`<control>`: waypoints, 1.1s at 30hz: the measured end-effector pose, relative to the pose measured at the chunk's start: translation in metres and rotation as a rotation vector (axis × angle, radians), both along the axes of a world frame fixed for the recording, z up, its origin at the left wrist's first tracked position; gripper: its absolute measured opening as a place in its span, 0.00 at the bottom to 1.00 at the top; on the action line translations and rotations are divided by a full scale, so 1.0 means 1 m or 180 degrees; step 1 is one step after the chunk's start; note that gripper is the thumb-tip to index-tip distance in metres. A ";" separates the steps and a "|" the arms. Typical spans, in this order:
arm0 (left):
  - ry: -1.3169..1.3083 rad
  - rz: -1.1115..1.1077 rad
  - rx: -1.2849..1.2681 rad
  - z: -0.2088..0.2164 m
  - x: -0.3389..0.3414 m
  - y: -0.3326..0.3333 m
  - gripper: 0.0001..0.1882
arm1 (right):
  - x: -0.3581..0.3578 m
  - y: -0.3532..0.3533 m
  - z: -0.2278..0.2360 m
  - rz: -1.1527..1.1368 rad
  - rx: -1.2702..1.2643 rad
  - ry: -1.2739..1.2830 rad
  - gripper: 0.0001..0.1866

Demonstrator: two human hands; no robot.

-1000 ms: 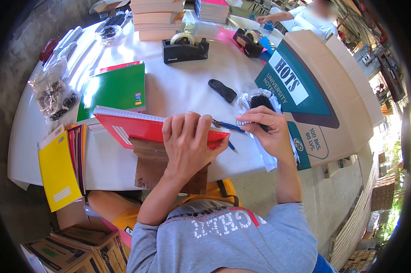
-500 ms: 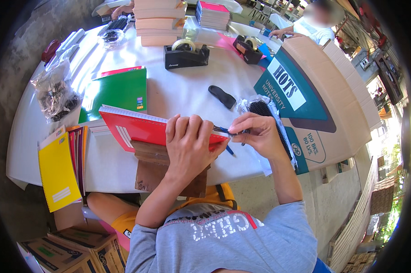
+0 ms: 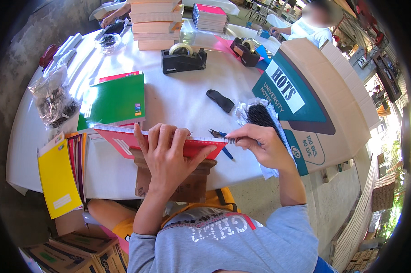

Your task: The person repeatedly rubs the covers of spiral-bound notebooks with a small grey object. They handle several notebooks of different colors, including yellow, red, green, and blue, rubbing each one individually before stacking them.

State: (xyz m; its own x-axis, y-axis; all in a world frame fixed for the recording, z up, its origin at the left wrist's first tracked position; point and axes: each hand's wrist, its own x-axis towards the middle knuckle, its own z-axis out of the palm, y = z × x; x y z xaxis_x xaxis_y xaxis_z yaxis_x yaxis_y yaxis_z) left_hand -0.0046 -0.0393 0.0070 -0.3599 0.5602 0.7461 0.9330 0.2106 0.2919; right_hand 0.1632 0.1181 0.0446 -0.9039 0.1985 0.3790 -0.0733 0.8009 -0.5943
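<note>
Gripping the red notebook (image 3: 115, 139) in the left hand (image 3: 165, 152), near side of the green notebook (image 3: 111, 101), and pinching a spiral coil (image 3: 232, 141) in the right hand (image 3: 264, 143), right of the green one. Could kink the coil by pushing crooked, or maybe tip the red notebook by gripping loosely.

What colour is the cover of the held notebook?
The notebook cover is mostly red, best seen in the head view.

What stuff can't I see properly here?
In the head view:
- Red notebook: part of its cover is behind the left hand.
- Coil: its end is covered by the right hand.
- Black pieces: blurred by crinkled plastic.
- Big box: inside hidden by its sides.
</note>
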 end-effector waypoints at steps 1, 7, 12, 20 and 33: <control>-0.0038 0.0012 -0.0027 0.000 -0.001 0.000 0.27 | -0.002 0.003 0.003 0.0228 -0.0401 -0.0462 0.14; 0.0021 -0.0046 -0.0094 0.007 0.000 0.000 0.27 | -0.050 0.083 -0.011 0.0184 -0.2339 -0.2008 0.19; 0.0060 -0.0145 -0.0021 0.003 -0.006 -0.005 0.26 | -0.095 0.141 -0.138 -0.1606 0.1291 -0.2643 0.31; 0.0055 -0.0258 -0.0200 0.011 0.013 0.011 0.26 | -0.106 0.179 -0.160 -0.2272 0.1226 -0.1803 0.12; -0.0028 -0.0047 -0.0286 0.009 0.014 0.005 0.23 | -0.038 0.043 -0.044 0.1391 -0.1891 0.0937 0.10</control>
State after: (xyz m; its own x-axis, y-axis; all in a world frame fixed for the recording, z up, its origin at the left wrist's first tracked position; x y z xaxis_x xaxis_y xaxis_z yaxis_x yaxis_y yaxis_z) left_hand 0.0090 -0.0344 0.0160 -0.3573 0.6300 0.6895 0.9337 0.2224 0.2807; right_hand 0.1255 0.1607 0.0007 -0.8257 0.0930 0.5564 -0.5283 0.2182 -0.8205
